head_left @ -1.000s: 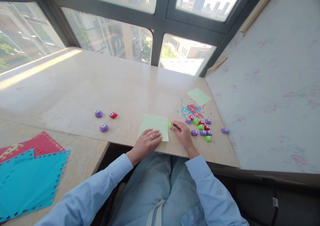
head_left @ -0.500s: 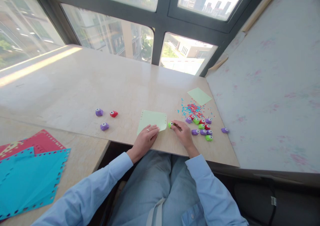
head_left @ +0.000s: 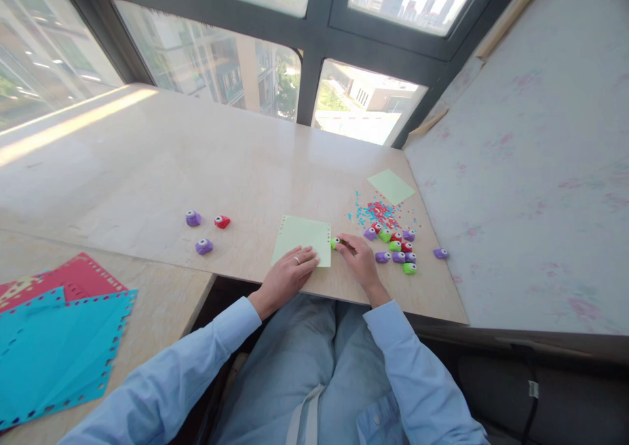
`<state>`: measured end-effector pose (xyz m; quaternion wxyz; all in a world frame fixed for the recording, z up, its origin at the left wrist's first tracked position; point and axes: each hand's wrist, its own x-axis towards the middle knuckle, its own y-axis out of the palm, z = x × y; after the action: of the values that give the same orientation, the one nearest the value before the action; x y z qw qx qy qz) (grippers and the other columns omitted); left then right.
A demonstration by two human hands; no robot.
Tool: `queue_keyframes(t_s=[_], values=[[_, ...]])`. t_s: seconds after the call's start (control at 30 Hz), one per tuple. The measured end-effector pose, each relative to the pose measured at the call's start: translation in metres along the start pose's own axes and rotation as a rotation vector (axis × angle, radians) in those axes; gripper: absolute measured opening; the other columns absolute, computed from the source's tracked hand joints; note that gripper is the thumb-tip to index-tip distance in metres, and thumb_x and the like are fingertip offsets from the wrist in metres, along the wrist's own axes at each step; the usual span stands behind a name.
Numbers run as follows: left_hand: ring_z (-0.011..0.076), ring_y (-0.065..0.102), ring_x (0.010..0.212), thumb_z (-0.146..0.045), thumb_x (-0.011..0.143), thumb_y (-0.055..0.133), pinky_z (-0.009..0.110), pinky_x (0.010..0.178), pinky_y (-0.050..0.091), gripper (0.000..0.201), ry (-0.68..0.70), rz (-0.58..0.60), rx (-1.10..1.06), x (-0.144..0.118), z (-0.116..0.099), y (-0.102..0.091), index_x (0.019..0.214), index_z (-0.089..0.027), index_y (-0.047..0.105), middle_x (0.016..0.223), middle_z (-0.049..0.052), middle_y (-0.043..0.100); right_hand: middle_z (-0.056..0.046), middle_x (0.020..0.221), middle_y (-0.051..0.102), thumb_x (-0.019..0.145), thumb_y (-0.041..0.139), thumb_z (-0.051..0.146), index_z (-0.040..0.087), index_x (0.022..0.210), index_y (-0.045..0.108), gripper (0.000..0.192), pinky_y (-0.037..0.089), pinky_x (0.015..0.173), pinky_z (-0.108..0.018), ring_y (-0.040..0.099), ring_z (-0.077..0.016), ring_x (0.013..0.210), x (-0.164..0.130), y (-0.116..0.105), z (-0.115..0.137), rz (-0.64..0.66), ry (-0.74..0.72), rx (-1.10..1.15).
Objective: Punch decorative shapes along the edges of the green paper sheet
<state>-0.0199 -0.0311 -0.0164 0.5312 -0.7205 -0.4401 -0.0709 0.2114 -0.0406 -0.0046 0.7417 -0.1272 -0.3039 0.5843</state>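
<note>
The left hand (head_left: pixel 289 271) lies flat, fingers spread, on the near edge of the green sheet (head_left: pixel 303 238) on the surface (head_left: pixel 147 163). The right hand (head_left: pixel 360 258) pinches a green punch (head_left: pixel 335 242) at the sheet's right edge. If the left palm lifts or slides, the sheet could skew and the holes wander. A right sleeve sweep could scatter the punches (head_left: pixel 396 248) and confetti (head_left: pixel 378 212) nearby.
</note>
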Motion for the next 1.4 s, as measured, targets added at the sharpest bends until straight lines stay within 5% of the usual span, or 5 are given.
queue_keyframes(t_s=[0.53, 1.4], values=[[0.0251, 0.059, 0.128, -0.017, 0.098, 0.051, 0.047, 0.101, 0.056, 0.026, -0.081, -0.051, -0.034, -0.0005, -0.0007, 0.0, 0.118, -0.021, 0.068, 0.127, 0.014, 0.068, -0.009, 0.108, 0.076, 0.09, 0.062, 0.04, 0.025, 0.107, 0.075, 0.026, 0.054, 0.091, -0.044, 0.068, -0.0255, 0.1, -0.0006, 0.0005, -0.0004, -0.005, -0.004, -0.01], [0.0275, 0.06, 0.126, -0.015, 0.096, 0.055, 0.046, 0.098, 0.058, 0.02, 0.002, -0.031, 0.041, 0.0008, -0.0011, -0.0017, 0.11, -0.016, 0.071, 0.121, 0.015, 0.07, -0.009, 0.107, 0.075, 0.09, 0.061, 0.038, 0.023, 0.108, 0.074, 0.026, 0.054, 0.089, -0.042, 0.068, -0.0255, 0.099, -0.0007, 0.0004, -0.0019, -0.006, -0.004, -0.01]])
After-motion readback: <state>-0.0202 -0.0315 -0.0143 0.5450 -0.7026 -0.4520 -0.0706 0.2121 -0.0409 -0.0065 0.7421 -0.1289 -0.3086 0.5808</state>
